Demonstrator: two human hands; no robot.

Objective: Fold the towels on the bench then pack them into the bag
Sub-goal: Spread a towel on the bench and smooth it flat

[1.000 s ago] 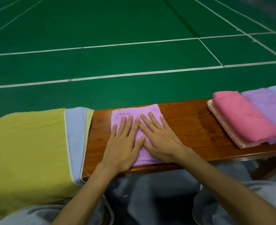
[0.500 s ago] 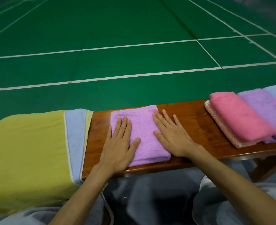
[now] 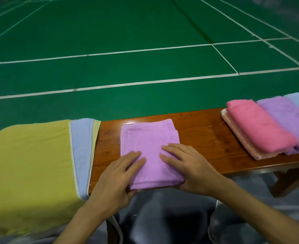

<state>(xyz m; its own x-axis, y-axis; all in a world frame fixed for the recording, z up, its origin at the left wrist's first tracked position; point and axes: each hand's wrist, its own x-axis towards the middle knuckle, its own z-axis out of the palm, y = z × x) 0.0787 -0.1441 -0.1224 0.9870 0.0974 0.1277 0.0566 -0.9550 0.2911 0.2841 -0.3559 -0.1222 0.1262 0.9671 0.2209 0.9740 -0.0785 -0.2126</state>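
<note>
Left hand (image 3: 117,175) pinches the near edge of the folded lilac towel (image 3: 150,138) on the wooden table (image 3: 198,134), right hand (image 3: 185,168) flat on top, grip unclear; lifted unevenly, its layers could slide open.

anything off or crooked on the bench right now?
Only a minor thing: the lilac folded terry towel on the brown wooden bench is folded unevenly. A lower layer sticks out along its far and left edges. Nothing looks spilled or damaged.
</note>
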